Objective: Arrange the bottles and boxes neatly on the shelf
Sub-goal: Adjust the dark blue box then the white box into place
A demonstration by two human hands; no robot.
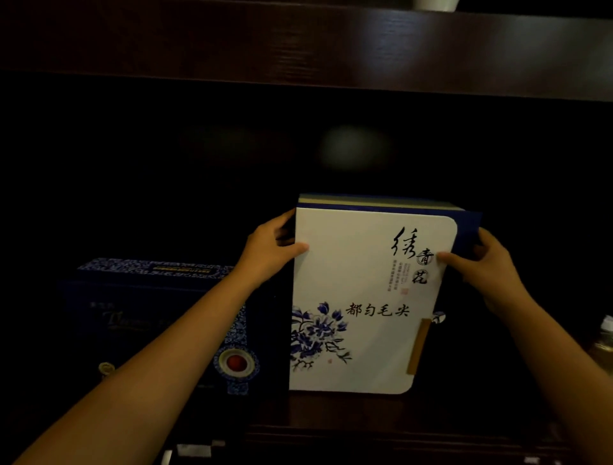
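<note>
A white box (361, 275) with blue flowers and black calligraphy stands upright on the dark wooden shelf (331, 415), its blue sides showing at the top and right. My left hand (270, 250) grips its upper left edge, thumb on the front face. My right hand (487, 262) grips its upper right edge, thumb on the front too. To the left, touching or nearly touching the white box, stands a dark blue box (139, 318) with blue-and-white patterned trim and a red round emblem; my left forearm crosses in front of it.
The shelf board above (298, 43) runs across the top, with a white object (434, 4) on it. The shelf's back is dark. A clear glass bottle or jar (605, 335) shows at the far right edge. Small pale items lie below the shelf front (195, 449).
</note>
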